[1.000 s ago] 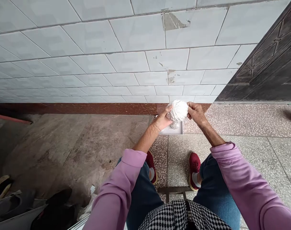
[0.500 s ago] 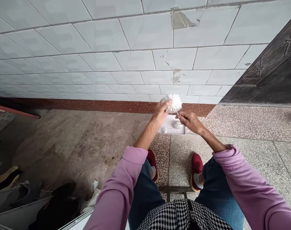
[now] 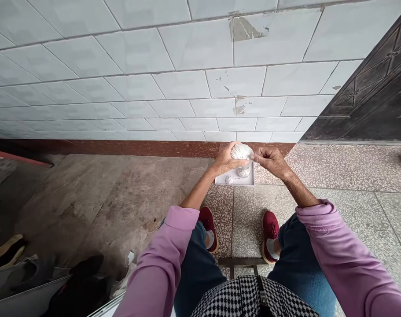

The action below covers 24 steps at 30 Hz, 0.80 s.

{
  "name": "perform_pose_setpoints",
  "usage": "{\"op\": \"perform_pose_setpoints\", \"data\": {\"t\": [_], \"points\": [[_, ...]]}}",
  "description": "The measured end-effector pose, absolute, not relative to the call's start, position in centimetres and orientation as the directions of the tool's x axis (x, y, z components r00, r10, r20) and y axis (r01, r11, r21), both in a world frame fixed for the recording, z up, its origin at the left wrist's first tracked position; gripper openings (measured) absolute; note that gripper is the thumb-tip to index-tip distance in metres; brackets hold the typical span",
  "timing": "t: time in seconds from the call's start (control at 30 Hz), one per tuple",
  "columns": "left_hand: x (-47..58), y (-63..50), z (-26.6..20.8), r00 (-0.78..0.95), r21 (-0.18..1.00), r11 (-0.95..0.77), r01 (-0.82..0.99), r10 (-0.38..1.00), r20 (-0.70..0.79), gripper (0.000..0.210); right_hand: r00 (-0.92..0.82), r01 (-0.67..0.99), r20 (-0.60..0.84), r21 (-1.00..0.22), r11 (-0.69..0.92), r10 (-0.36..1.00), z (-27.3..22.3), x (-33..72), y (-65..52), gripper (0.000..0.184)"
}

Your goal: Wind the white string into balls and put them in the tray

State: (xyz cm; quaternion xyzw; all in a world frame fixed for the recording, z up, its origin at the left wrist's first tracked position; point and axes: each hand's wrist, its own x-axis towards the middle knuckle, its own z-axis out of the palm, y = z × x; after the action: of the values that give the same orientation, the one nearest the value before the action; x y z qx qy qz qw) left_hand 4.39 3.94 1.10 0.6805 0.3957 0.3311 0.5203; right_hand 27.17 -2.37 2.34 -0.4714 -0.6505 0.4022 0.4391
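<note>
A bundle of white yarn (image 3: 241, 152) is held in front of me, above a shallow white tray (image 3: 222, 179). My left hand (image 3: 228, 159) curls around its left side, thumb below and fingers over the top. Against its right edge, my right hand (image 3: 268, 160) pinches with thumb and forefinger; it seems to have a strand of the yarn, though the strand is hard to see. Inside the tray lie a small yarn ball (image 3: 229, 180) and a larger yarn ball (image 3: 243, 172), partly covered by the bundle.
A white tiled wall (image 3: 183, 83) with a reddish-brown base stands ahead, and a dark door (image 3: 368, 97) is at the right. Below are speckled floor and my red shoes (image 3: 270, 224). Shoes (image 3: 9, 253) and dark items sit at lower left.
The yarn bundle has come down slightly and turned, from fluffy loops facing me to smoother strands. My left hand has rolled over it; my right hand has moved up and right beside it.
</note>
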Motion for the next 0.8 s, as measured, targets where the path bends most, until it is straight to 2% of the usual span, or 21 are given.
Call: {"op": "perform_pose_setpoints", "data": {"t": [0.17, 0.27, 0.4, 0.5, 0.67, 0.8], "points": [[5.0, 3.7, 0.5, 0.615, 0.978, -0.055, 0.199, 0.784, -0.081, 0.073, -0.173, 0.361, 0.2, -0.898, 0.251, 0.964, 2.0, 27.1, -3.0, 0.069], [5.6, 3.7, 0.3, 0.608, 0.985, -0.053, 0.163, 0.792, -0.058, 0.07, -0.155, 0.35, 0.205, -0.903, 0.248, 0.966, 2.1, 27.0, -3.1, 0.063], [5.9, 3.8, 1.0, 0.622, 0.986, -0.116, 0.121, 0.783, 0.015, 0.07, -0.077, 0.236, 0.209, -0.946, 0.221, 0.975, 2.0, 27.6, -2.6, 0.046], [5.8, 3.6, 1.4, 0.668, 0.972, -0.177, 0.154, 0.743, 0.029, 0.081, -0.098, 0.23, 0.179, -0.953, 0.197, 0.979, 1.6, 28.5, -2.5, 0.052], [5.3, 3.2, 0.8, 0.649, 0.98, -0.123, 0.156, 0.761, -0.008, 0.099, -0.316, 0.223, 0.07, -0.964, 0.145, 0.946, 1.2, 29.2, -2.5, 0.056], [5.1, 3.4, 0.2, 0.571, 0.996, 0.018, 0.084, 0.818, -0.063, 0.105, -0.225, 0.108, 0.006, -0.994, 0.031, 0.974, 1.2, 28.5, -2.2, 0.061]]}}
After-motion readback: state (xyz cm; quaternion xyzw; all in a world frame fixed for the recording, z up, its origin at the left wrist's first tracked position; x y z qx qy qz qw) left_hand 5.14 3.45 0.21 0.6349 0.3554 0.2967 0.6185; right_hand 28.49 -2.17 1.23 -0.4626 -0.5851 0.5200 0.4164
